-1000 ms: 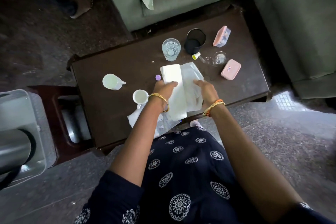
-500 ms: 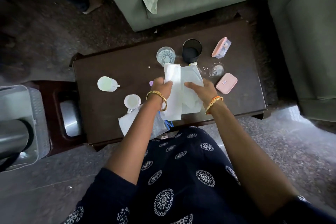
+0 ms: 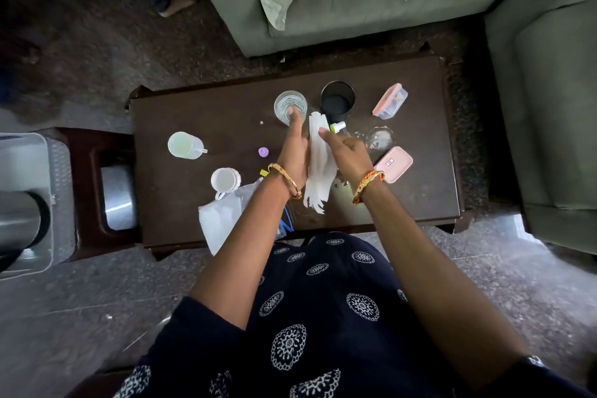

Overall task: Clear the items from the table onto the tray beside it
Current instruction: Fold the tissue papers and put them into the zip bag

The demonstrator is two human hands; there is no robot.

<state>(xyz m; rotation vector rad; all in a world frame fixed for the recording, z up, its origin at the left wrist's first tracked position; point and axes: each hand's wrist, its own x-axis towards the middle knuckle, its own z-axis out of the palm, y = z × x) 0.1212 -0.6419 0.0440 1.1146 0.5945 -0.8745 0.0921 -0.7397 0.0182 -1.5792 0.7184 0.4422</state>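
Dark wooden table (image 3: pixel 206 113), seen from above; the glass (image 3: pixel 290 106) is the landmark here.

Both hands sit just near-side of the glass, palms facing each other, with a folded white sheet (image 3: pixel 318 165) pressed upright between them. Left hand (image 3: pixel 292 155): fingers straight and together, flat against the sheet's left face, fingertip overlapping the glass rim in view; actual contact cannot be told. Right hand (image 3: pixel 347 152): fingers curled onto the sheet's right face, its grip closed on the sheet near the top edge. The sheet's lower end hangs loose toward the table's near edge.

Right of the glass: black cup (image 3: pixel 337 100), then a pink-lidded box (image 3: pixel 390 101) lying tilted. Between black cup and right hand, a small white cap with a green band (image 3: pixel 337 127). Near-right of the glass: clear lid or dish (image 3: pixel 378 138), outline faint, and a flat pink case (image 3: pixel 393 164) just beside the right wrist.

Left of the glass: pale green cup (image 3: pixel 183 145) well apart; small purple cap (image 3: pixel 263 151) between them. Near-left: white mug (image 3: pixel 225 180), touching a plastic bag (image 3: pixel 223 220) that overhangs the table's near edge under the left forearm.

Far left of the glass, off the table: steel tray (image 3: pixel 118 194) on a low stand beside it, nothing on the part in view.
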